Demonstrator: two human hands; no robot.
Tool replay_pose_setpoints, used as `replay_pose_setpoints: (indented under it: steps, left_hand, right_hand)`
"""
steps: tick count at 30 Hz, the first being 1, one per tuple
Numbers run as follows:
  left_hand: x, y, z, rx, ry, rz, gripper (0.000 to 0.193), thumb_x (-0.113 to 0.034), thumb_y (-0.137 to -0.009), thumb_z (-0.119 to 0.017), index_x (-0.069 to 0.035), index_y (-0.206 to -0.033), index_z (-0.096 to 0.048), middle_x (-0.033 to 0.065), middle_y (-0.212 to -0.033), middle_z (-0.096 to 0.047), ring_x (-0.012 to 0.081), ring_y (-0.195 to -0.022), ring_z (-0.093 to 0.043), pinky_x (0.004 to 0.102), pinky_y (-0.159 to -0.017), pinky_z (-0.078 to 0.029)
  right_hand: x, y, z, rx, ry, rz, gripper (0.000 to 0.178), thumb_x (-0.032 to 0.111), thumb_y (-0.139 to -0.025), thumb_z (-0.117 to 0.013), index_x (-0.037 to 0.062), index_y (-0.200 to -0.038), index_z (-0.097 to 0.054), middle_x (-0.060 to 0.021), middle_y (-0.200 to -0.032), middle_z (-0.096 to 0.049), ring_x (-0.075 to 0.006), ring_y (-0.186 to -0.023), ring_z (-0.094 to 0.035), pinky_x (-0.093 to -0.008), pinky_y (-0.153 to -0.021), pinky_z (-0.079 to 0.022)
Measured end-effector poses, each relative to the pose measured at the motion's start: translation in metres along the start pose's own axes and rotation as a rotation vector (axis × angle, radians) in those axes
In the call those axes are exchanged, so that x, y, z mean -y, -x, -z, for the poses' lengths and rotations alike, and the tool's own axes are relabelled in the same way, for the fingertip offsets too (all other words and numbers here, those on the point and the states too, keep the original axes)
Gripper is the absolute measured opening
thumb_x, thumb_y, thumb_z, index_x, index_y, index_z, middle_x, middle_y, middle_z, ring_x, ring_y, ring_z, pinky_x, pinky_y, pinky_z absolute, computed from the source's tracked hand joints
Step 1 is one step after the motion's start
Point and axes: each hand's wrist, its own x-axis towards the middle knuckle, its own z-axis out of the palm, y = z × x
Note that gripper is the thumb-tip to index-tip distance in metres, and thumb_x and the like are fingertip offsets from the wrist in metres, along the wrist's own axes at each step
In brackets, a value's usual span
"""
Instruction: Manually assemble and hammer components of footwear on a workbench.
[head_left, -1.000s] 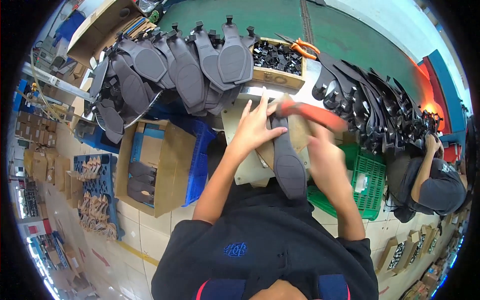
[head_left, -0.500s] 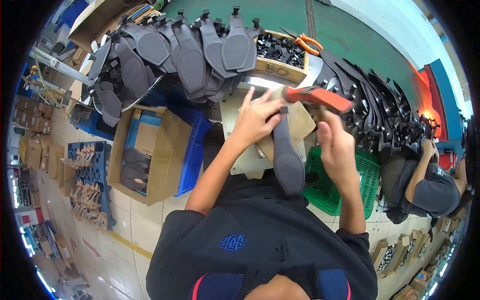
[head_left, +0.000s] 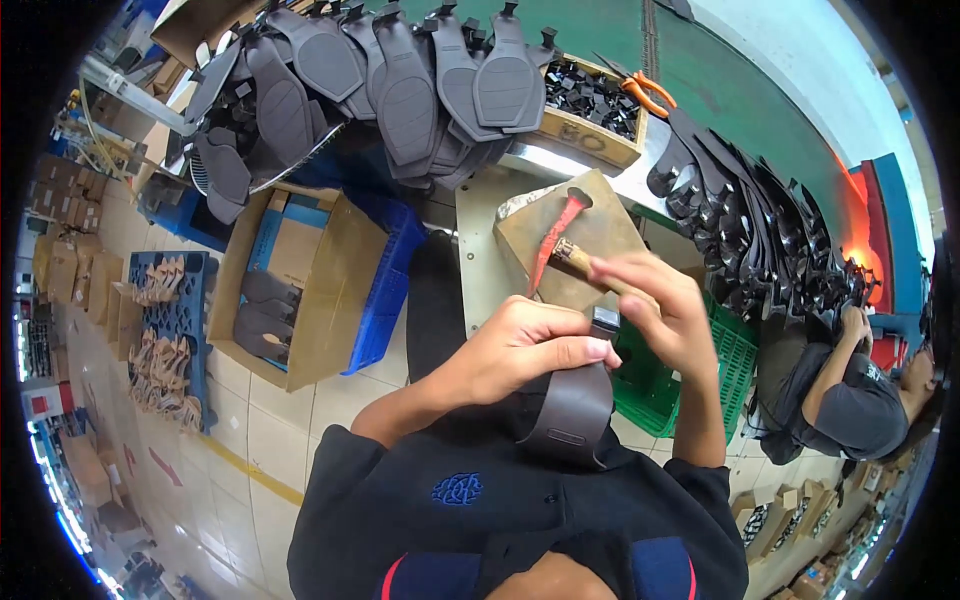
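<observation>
My left hand grips a dark shoe sole near its narrow heel end, thumb on top. A small black heel block sticks up beside the thumb, and the wide part of the sole bends down towards my shirt. My right hand has the wooden handle of a hammer loosely between thumb and fingers. The hammer's red head is over a worn, pale square block on the bench. Part of the handle is hidden by my right fingers.
Several dark soles are heaped at the back left. A wooden box of small black heel pieces and orange-handled pliers lie behind. More soles line the right. A green crate, cardboard box and a seated person flank me.
The hammer has come down from the air to the block, its head now farther left. My left hand has drawn the sole nearer my body and turned it up off the block.
</observation>
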Motion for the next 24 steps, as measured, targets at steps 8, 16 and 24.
replay_pose_setpoints:
  steps: [8, 16, 24]
  left_hand:
    - [-0.001, -0.003, -0.011, 0.199, 0.163, 0.071, 0.026, -0.022, -0.097, -0.063, -0.001, -0.106, -0.074, 0.0059, -0.088, -0.072, 0.0086, -0.085, -0.062, 0.0260, -0.079, -0.048]
    - [-0.007, 0.002, -0.015, 0.073, -0.233, -0.276, 0.021, -0.015, -0.089, -0.069, 0.002, -0.101, -0.070, 0.0179, -0.092, -0.069, 0.0277, -0.083, -0.069, 0.0347, -0.072, -0.053]
    - [0.016, -0.032, -0.028, -0.007, -0.300, -0.206, 0.025, -0.016, -0.092, -0.064, 0.004, -0.107, -0.065, 0.0216, -0.098, -0.066, 0.0359, -0.087, -0.066, 0.0393, -0.077, -0.052]
  right_hand:
    - [0.016, 0.003, 0.003, 0.196, -0.433, 0.088, 0.043, 0.039, -0.091, -0.069, -0.0038, -0.097, -0.069, -0.0151, -0.099, -0.061, -0.0250, -0.095, -0.062, -0.0354, -0.079, -0.051]
    - [0.036, 0.005, 0.011, 0.149, -0.122, 0.251, 0.036, 0.022, -0.086, -0.070, -0.0070, -0.108, -0.068, -0.0222, -0.102, -0.068, -0.0350, -0.099, -0.068, -0.0445, -0.090, -0.052]
    - [0.016, 0.033, 0.005, -0.176, 0.173, 0.192, 0.027, -0.003, -0.087, -0.056, -0.0103, -0.111, -0.067, -0.0240, -0.101, -0.071, -0.0360, -0.102, -0.070, -0.0570, -0.100, -0.048]
